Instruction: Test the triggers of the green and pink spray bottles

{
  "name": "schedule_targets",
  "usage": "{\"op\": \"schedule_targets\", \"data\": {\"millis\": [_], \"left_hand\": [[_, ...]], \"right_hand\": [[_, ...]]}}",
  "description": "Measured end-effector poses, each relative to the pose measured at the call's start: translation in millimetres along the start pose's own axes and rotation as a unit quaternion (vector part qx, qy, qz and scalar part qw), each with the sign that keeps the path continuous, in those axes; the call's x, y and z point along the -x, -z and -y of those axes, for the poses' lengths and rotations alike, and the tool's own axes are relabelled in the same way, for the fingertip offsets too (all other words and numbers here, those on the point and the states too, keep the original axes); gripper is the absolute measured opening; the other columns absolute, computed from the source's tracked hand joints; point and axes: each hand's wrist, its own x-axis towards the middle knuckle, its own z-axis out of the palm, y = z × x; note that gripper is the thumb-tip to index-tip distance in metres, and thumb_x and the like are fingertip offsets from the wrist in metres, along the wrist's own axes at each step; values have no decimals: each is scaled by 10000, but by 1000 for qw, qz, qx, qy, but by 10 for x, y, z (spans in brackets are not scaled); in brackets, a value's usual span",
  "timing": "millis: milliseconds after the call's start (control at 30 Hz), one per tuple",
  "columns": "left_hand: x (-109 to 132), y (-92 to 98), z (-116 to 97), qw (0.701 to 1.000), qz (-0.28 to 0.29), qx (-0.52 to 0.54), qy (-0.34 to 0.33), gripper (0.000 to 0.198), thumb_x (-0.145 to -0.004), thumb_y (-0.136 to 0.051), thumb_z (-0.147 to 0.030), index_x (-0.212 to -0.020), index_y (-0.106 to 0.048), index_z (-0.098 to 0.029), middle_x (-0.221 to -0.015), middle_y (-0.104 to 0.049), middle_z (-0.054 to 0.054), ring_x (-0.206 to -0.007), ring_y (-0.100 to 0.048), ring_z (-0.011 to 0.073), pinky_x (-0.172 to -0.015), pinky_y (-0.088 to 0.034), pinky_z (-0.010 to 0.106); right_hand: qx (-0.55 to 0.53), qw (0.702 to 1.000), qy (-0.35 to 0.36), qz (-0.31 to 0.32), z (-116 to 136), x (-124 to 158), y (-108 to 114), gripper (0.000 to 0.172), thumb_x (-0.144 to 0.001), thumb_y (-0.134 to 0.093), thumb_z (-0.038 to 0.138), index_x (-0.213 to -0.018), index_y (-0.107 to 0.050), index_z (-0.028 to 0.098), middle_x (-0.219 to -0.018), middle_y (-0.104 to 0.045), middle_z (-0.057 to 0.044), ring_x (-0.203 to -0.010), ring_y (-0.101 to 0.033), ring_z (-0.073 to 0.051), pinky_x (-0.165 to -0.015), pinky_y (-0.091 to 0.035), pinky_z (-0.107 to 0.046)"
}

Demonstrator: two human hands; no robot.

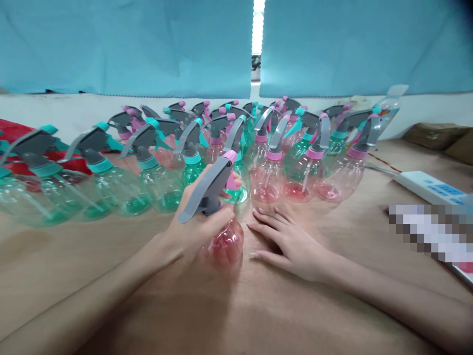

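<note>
My left hand (197,224) is wrapped round the neck of a pink spray bottle (225,244) with a grey trigger head and pink nozzle, standing on the wooden table (236,315) just in front of me. My right hand (286,239) lies flat and open on the table right beside that bottle, fingers stretched toward it, holding nothing. Behind both hands stand several rows of similar bottles: green ones (125,190) to the left and pink ones (306,172) to the right.
A white power strip (430,187) lies at the right edge, with a blurred-out flat object (428,231) in front of it. Red material (15,135) sits at the far left. A blue curtain (129,44) hangs behind the table. Brown packets (436,133) lie at the back right.
</note>
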Motion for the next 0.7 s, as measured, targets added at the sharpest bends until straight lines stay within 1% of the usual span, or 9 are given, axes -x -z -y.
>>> {"op": "schedule_targets", "data": {"millis": [67, 133, 233, 300, 333, 400, 500, 567, 700], "left_hand": [[1, -12, 21, 999, 14, 27, 16, 311, -702, -507, -204, -993, -612, -239, -572, -507, -40, -499, -486, 151, -468, -409, 272], [-1, -29, 29, 997, 17, 65, 22, 401, -699, -522, -191, -1088, -603, -237, -675, -594, -23, -577, -562, 163, -540, -479, 285], [-11, -55, 8, 993, 4, 119, 5, 510, -698, -521, -167, -1200, -572, -238, -859, -669, 11, -845, -653, 206, -746, -556, 330], [-14, -67, -12, 990, 0, 139, -3, 537, -695, -517, -147, -1222, -566, -241, -902, -685, 22, -1005, -640, 227, -827, -557, 346], [-14, -71, -16, 990, 1, 143, -6, 543, -693, -516, -138, -1224, -565, -242, -910, -692, 22, -1043, -632, 229, -844, -556, 347], [-7, -76, -11, 990, -2, 140, -11, 536, -692, -513, -129, -1212, -570, -244, -951, -699, 21, -1010, -644, 216, -846, -558, 339], [9, -79, 23, 993, -8, 118, -8, 496, -712, -519, -139, -1196, -569, -236, -1089, -677, 31, -847, -664, 173, -796, -562, 316], [16, -79, 44, 994, -12, 109, -5, 480, -725, -526, -156, -1198, -558, -233, -1130, -653, 38, -780, -656, 156, -747, -557, 301], [22, -77, 50, 996, -16, 92, -6, 441, -730, -520, -183, -1165, -555, -243, -993, -637, 21, -707, -623, 157, -659, -527, 290]], "right_hand": [[-2, 1000, -2, 0, 2, 0, -1, 649, -929, -415, 635, -1353, -552, 164, -1421, -521, -158, -1337, -424, -343, -1096, -292, -574], [-3, 1000, -3, 1, 1, 0, -4, 646, -928, -417, 636, -1352, -552, 168, -1423, -519, -156, -1341, -419, -341, -1100, -285, -578], [-2, 1000, -4, 3, -3, 0, -9, 648, -929, -411, 639, -1354, -548, 170, -1426, -517, -155, -1344, -419, -336, -1105, -276, -575], [-1, 1000, -5, 6, -7, 0, -10, 655, -930, -407, 641, -1359, -543, 165, -1428, -514, -157, -1341, -422, -337, -1105, -276, -572], [-1, 1000, -6, 7, -8, 0, -11, 661, -929, -406, 643, -1360, -542, 161, -1429, -512, -161, -1339, -423, -339, -1103, -279, -571], [-2, 1000, -6, 8, -11, -1, -13, 666, -929, -405, 644, -1360, -542, 155, -1430, -510, -164, -1338, -424, -341, -1100, -282, -572], [2, 1000, -5, 8, -13, -1, -16, 659, -932, -399, 642, -1360, -540, 160, -1432, -510, -156, -1340, -422, -332, -1102, -280, -567], [5, 1000, -3, 6, -11, -2, -16, 657, -932, -399, 643, -1357, -542, 162, -1431, -512, -152, -1341, -421, -328, -1102, -283, -560], [4, 1000, -1, 0, -3, -4, -5, 643, -930, -411, 639, -1346, -554, 171, -1420, -523, -151, -1332, -428, -334, -1085, -308, -557]]}}
